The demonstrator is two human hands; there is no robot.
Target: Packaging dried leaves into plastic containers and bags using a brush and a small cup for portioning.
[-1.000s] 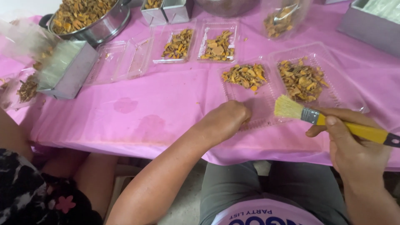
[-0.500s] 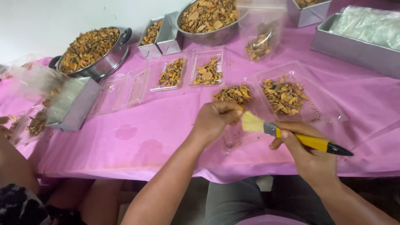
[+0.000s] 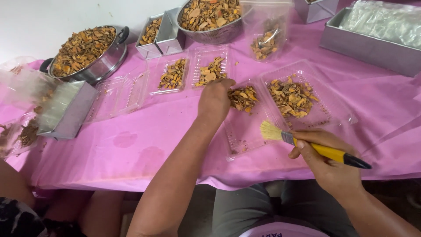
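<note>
My left hand reaches over the pink table and rests on the pile of dried orange-brown slices in the left half of an open clear plastic clamshell tray; whether it grips any is hidden. The tray's right half holds a second heap of slices. My right hand holds a paintbrush with a yellow handle and pale yellow bristles, its bristles over the tray's near edge.
Two small clear trays with slices lie beyond. A metal pot, a mesh bowl, metal tins, a clear bag and a long metal box line the back. Another person's arm is at left.
My left hand has moved forward from the tray's near edge onto the slices. My right hand with the brush has drawn slightly nearer and lower. The view has tilted down.
</note>
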